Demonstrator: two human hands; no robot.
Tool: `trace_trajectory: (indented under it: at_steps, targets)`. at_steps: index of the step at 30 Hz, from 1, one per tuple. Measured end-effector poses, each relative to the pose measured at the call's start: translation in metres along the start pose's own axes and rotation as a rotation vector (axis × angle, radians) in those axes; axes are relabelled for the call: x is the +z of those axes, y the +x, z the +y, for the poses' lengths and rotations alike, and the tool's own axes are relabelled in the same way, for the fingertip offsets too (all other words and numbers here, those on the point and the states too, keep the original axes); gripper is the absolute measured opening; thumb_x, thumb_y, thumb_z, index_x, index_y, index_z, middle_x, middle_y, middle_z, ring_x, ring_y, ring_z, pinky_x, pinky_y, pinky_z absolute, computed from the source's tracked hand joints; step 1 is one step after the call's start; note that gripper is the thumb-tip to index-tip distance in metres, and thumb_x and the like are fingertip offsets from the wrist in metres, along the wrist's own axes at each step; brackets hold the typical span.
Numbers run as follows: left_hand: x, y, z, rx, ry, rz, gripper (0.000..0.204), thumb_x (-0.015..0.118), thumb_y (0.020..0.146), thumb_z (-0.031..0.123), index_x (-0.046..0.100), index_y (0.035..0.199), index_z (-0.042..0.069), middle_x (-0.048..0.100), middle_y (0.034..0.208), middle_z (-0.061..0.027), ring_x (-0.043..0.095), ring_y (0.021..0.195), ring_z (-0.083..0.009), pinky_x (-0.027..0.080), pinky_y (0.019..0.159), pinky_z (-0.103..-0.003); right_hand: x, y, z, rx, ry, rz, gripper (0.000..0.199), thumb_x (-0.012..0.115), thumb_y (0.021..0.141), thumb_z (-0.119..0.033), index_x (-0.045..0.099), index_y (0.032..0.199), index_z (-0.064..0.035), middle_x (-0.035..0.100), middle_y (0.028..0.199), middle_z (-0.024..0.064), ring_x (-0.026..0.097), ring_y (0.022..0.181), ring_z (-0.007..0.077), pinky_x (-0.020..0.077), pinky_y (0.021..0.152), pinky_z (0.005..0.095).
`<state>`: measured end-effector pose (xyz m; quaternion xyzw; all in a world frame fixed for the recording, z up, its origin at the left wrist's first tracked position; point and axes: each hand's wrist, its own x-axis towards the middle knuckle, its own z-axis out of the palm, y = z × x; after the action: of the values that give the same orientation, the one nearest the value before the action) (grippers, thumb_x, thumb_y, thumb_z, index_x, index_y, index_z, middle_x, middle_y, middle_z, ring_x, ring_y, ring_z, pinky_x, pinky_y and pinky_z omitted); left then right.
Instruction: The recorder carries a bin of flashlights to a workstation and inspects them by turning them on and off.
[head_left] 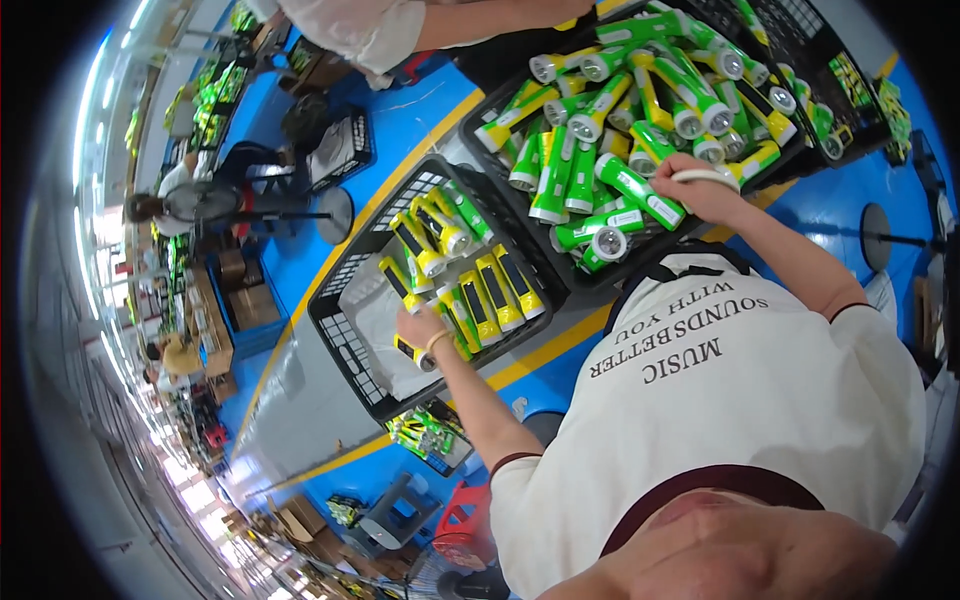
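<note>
My left hand (421, 328) is in the smaller black crate (345, 345), closed around a yellow flashlight (413, 353) whose body it partly hides. Beside it, several yellow flashlights with dark panels (478, 308) and green ones lie side by side on a pale liner. To the right, my right hand (697, 190) reaches into a larger black crate (545, 250) heaped with green, yellow and white flashlights. Its fingers are closed at a green and white flashlight (640, 190) on top of the heap. A pale ring-shaped bangle (706, 177) circles that wrist.
Another person's arm (490, 22) extends over the far side of the large crate. A further black crate (860, 100) stands at the far right. Below the small crate are a bin of flashlights (430, 435) and a red stool (463, 525). A fan (205, 200) stands at left.
</note>
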<state>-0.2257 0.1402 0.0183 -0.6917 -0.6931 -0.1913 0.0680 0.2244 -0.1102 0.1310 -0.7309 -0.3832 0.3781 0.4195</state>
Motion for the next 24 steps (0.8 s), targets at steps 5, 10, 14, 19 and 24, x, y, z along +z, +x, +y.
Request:
trace_trajectory:
  at_steps: [5,10,14,19,24]
  targets:
    - [-0.075,-0.053,0.287,0.677,-0.960,-0.345,0.033,0.062,0.071,0.008,0.054,0.102,0.000,0.056,0.099,-0.0169,0.052,0.093,-0.0337,0.040,0.083,-0.038,-0.060,0.015,0.016,-0.031,0.227,0.220,0.020,0.058,0.084,-0.024,0.054,0.084,-0.0046,0.053,0.074,0.0000,0.050,0.069,0.0080,0.0409,0.061,0.0241]
    - [-0.052,-0.090,0.459,1.222,-0.882,-0.371,0.041,0.061,0.070,0.009,0.051,0.110,0.008,0.051,0.114,-0.0116,0.045,0.109,-0.0312,0.036,0.090,-0.043,-0.108,0.022,0.023,-0.092,0.561,0.347,0.015,0.056,0.086,-0.017,0.052,0.086,-0.0032,0.055,0.078,0.0016,0.053,0.072,0.0073,0.0431,0.067,0.0205]
    - [-0.043,-0.100,0.532,1.627,-0.435,-0.430,0.045,0.060,0.072,0.010,0.050,0.113,0.022,0.048,0.122,-0.0026,0.036,0.121,-0.0282,0.025,0.098,-0.055,-0.129,0.012,0.022,-0.104,0.703,0.409,0.014,0.056,0.086,-0.017,0.052,0.085,-0.0035,0.054,0.076,0.0006,0.051,0.071,0.0060,0.0412,0.065,0.0197]
    - [-0.078,-0.077,0.539,1.562,-0.783,-0.716,0.055,0.070,0.064,0.019,0.049,0.115,0.020,0.053,0.113,-0.0038,0.043,0.113,-0.0243,0.019,0.100,-0.055,-0.165,-0.009,0.029,-0.076,0.761,0.464,0.013,0.056,0.086,-0.016,0.053,0.088,-0.0038,0.055,0.079,0.0024,0.053,0.074,0.0084,0.0435,0.068,0.0211]
    - [-0.123,-0.097,0.481,0.231,-1.650,-1.269,0.042,0.060,0.080,0.033,0.048,0.108,0.005,0.054,0.092,-0.0071,0.056,0.070,-0.0149,0.049,0.060,-0.029,-0.187,-0.019,0.032,-0.137,0.889,0.432,0.012,0.055,0.087,-0.016,0.052,0.088,-0.0043,0.056,0.080,0.0035,0.054,0.075,0.0106,0.0426,0.066,0.0210]
